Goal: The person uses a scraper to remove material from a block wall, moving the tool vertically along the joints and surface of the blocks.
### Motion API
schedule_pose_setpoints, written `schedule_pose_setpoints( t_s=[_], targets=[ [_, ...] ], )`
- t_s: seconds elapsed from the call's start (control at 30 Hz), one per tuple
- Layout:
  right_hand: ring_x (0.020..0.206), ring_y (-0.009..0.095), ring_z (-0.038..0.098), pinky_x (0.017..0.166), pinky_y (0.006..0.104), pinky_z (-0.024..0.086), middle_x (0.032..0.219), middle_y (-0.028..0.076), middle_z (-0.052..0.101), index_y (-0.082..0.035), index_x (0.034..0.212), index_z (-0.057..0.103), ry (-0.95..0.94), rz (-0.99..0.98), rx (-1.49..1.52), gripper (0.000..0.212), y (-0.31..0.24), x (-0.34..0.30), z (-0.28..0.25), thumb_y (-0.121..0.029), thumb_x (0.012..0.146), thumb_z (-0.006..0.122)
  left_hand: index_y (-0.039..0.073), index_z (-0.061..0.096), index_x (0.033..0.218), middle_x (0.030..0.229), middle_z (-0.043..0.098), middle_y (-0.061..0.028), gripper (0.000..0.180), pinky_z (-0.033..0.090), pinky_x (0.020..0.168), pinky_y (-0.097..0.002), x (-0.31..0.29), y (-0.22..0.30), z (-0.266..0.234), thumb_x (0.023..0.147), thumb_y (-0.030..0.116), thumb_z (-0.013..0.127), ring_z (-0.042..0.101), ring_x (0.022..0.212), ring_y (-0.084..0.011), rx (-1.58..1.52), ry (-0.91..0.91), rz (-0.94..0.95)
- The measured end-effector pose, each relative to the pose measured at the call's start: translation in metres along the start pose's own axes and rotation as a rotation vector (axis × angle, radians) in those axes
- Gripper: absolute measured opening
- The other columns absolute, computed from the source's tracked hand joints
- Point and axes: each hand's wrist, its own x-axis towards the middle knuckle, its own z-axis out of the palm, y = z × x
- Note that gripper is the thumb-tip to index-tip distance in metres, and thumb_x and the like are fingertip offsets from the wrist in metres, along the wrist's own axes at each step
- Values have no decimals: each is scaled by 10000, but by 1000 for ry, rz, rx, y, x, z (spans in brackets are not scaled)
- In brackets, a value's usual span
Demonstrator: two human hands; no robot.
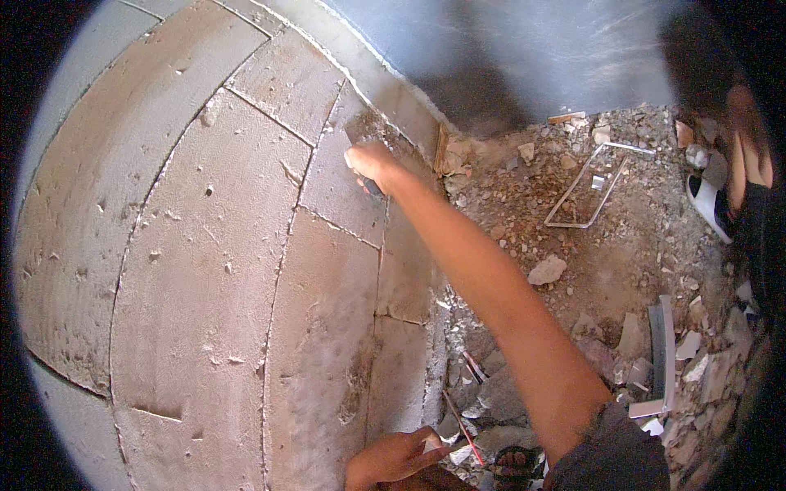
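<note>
My right arm reaches up across the view to a wall of large pale blocks [205,270] with dark joints. In its closed fist, my right hand [373,164] grips a scraper [370,187] by its dark handle. The flat, mortar-coloured blade end lies against the wall beside the upper edge strip, partly blurred into the surface. At the bottom, my left hand [397,458] is low beside the wall, its fingers curled together and pointing right. A small whitish patch shows at its fingers; what it holds is not clear.
Rubble [524,196] covers the ground right of the wall. On it lie a bent metal frame [588,185], a pale angled strip [661,360] and a thin red rod [465,430]. A sandalled foot [517,462] is below. Another person's legs and shoe [711,209] are at right.
</note>
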Motion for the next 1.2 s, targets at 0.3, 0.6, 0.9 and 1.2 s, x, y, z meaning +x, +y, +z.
schedule_pose_setpoints(
  t_s=[0.3,0.6,0.9,1.2],
  targets=[
    [428,187,454,372,353,365,595,82,491,-21,746,498,-198,-210,-51,108,13,-5,-5,-122,726,464,85,554,1042,829,647,-121,373,487,660,-394,1,1,0,922,430,481,636,736,-279,-1,14,24],
    [459,193,470,380,373,380,607,75,488,-25,659,466,-110,-27,-45,155,3,-9,-6,-150,749,485,71,525,1004,598,562,-166,424,433,566,-411,0,-13,12,928,479,440,584,591,-337,-54,165,190],
    [476,147,491,380,315,390,662,63,555,-43,1180,524,-33,-32,-27,410,43,-41,-22,-200,802,536,73,528,999,626,571,-172,432,438,579,-417,-6,1,1,923,489,439,585,617,-351,-101,107,92],
    [969,389,602,868,412,473,1003,295,608,9,1197,545,126,-249,-289,545,49,-33,-12,-197,692,568,62,522,1003,614,561,-174,426,416,549,-404,6,-20,14,926,475,448,567,580,-317,-125,129,203]
  ],
)
